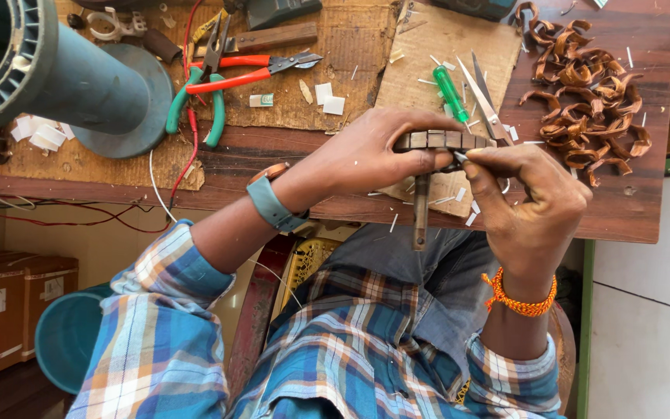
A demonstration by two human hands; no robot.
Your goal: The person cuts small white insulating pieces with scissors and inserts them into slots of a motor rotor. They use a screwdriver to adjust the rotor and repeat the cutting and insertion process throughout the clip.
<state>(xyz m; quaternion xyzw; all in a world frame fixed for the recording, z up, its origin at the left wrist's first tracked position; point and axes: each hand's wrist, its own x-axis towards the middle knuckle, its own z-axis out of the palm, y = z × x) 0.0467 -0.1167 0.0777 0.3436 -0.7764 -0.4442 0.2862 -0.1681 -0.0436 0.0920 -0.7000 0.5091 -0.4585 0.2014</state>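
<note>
wooden workbench (645,209) | cardboard mats (335,54) | both hands grip slotted rotor (437,140)

The slotted rotor (437,140) between the hands looks like dull, dark metal with a matt, grimy shaft, and both the left hand (378,151) and right hand (533,202) are smudged with dark grease. The table (630,198) is dark streaked wood with a slight sheen, partly covered by rough, frayed brown cardboard (350,46) strewn with white paper slips. The coil pieces (587,74) look like glossy copper wire, the pliers (253,71) have smooth orange plastic grips, and the screwdriver (450,93) has a translucent green plastic handle.
</note>
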